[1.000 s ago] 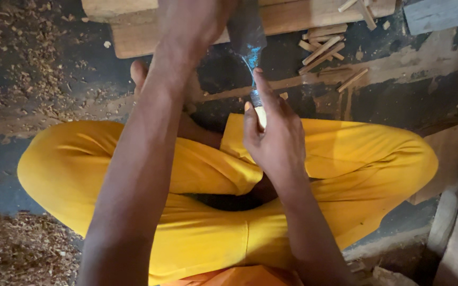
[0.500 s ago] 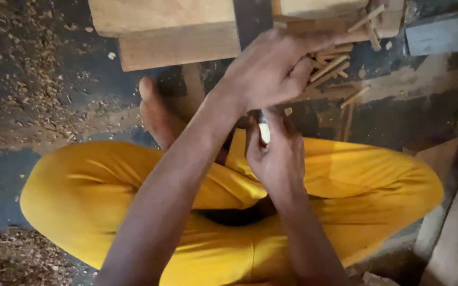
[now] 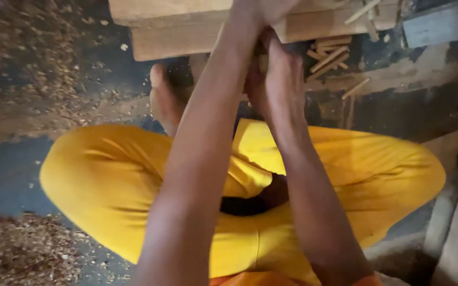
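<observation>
Hidden and cut-off parts around the two hands

The left hand [image 3: 263,10] runs off the frame at twelve o'clock, so its fingers and any grasp cannot be told. The right hand [image 3: 279,79] shows only its back; its fingers are tucked under, blurred, with whatever they hold unseen. The wooden block [image 3: 176,37] is cut by the top edge and partly covered by both hands.
</observation>
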